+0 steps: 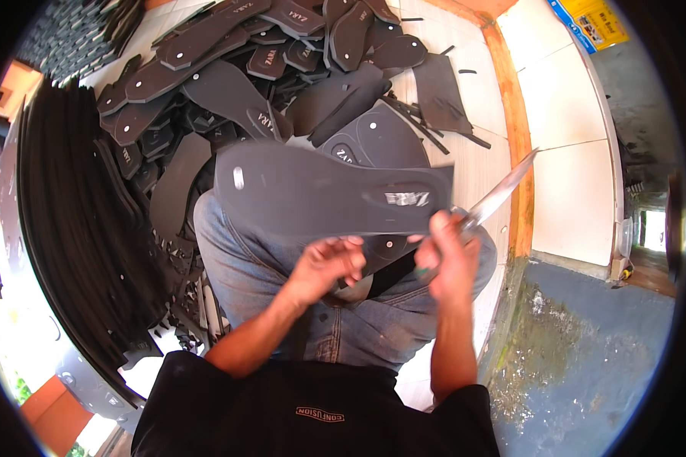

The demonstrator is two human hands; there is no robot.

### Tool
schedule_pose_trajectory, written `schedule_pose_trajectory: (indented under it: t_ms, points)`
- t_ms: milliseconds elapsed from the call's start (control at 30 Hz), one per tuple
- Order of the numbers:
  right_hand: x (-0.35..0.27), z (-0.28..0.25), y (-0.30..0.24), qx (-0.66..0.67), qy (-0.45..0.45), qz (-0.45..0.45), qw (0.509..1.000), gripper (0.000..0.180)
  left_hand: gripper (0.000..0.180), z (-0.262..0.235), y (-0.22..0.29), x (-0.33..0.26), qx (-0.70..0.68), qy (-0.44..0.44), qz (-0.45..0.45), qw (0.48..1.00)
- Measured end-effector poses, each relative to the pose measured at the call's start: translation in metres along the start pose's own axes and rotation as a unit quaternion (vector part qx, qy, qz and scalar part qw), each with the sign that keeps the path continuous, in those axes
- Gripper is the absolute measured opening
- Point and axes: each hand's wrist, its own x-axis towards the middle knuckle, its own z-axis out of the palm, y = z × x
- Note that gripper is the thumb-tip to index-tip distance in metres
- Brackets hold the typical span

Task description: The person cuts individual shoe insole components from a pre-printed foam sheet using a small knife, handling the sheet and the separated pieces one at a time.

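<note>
A dark grey foam sandal sole with a pale printed mark hovers over my knees, slightly smeared by motion. Just below its near edge, my left hand is loosely curled with nothing visible in it; its fingertips come close to the sole. My right hand is closed round the handle of a knife, whose blade points up and to the right. The right thumb is beside the sole's right end; whether it touches is unclear. Part of another dark sole shows on my lap, mostly covered.
A heap of cut soles spreads beyond my knees. Tall stacked dark foam sheets stand at the left. Foam offcuts lie on the tiles. An orange-brown strip borders the tiles at right, beside a worn blue-grey floor.
</note>
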Motion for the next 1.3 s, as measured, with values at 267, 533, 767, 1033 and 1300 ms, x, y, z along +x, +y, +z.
schedule_pose_trajectory:
  t_ms: [267, 533, 767, 1033, 1300]
  points:
    - [-0.062, -0.006, 0.060, -0.208, -0.017, -0.054, 0.976, 0.033, 0.026, 0.059, -0.002, -0.005, -0.221, 0.196, 0.017, 0.955]
    - [-0.090, -0.046, 0.076, -0.504, 0.021, -0.019, 0.863, 0.044, 0.023, 0.060, -0.014, -0.026, -0.234, 0.221, -0.011, 0.947]
    - [-0.091, -0.040, 0.082, -0.519, -0.015, -0.008, 0.854, 0.031, 0.022, 0.042, -0.023, -0.043, -0.165, 0.212, -0.004, 0.963]
    - [-0.041, -0.014, 0.075, -0.409, -0.151, -0.059, 0.898, 0.019, 0.024, 0.028, -0.018, -0.067, -0.124, 0.190, -0.047, 0.973]
    - [-0.048, -0.043, 0.077, -0.309, 0.032, 0.026, 0.950, 0.031, 0.061, -0.022, 0.125, 0.053, 0.193, 0.127, 0.074, 0.970]
